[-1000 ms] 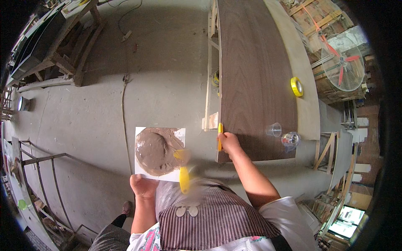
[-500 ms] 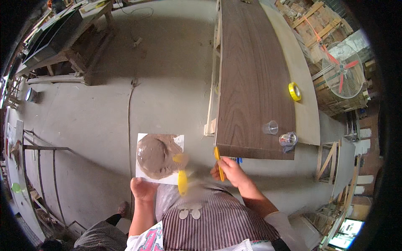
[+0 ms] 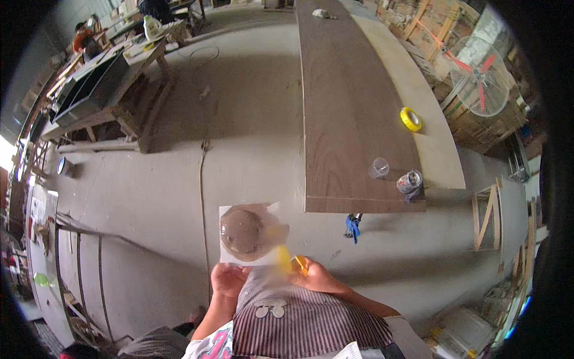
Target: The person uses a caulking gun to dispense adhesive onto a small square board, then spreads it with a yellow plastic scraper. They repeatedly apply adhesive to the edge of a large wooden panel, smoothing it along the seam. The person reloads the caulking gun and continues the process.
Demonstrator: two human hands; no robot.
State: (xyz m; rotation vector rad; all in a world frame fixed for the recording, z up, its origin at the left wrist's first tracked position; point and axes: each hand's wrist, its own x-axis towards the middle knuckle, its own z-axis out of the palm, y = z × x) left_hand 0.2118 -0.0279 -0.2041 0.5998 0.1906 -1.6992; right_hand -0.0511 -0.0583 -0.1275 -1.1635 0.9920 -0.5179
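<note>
My left hand [image 3: 229, 280] grips the near edge of a white board [image 3: 270, 210] in front of my apron. A wide mound of wet brown paste [image 3: 244, 231] covers most of it. At the board's right edge is a yellow-handled scraper [image 3: 283, 259], smeared by blur. Just beside it, my right hand [image 3: 318, 277] is closed around a second yellow-orange scraper handle [image 3: 301, 265]; that tool's blade cannot be made out. Ahead to the right, apart from both hands, lies a long dark wood-grain panel [image 3: 341, 137].
On the panel are a roll of yellow tape [image 3: 411, 119], a clear cup [image 3: 379, 168] and a wrapped can [image 3: 409, 181]. A blue clamp [image 3: 353, 227] hangs at its near edge. A caged fan [image 3: 480, 76] stands at the right, a workbench [image 3: 119, 110] at far left.
My right hand has left the panel's near corner with its scraper and come left to the board. The view has tilted up, showing more of the far room.
</note>
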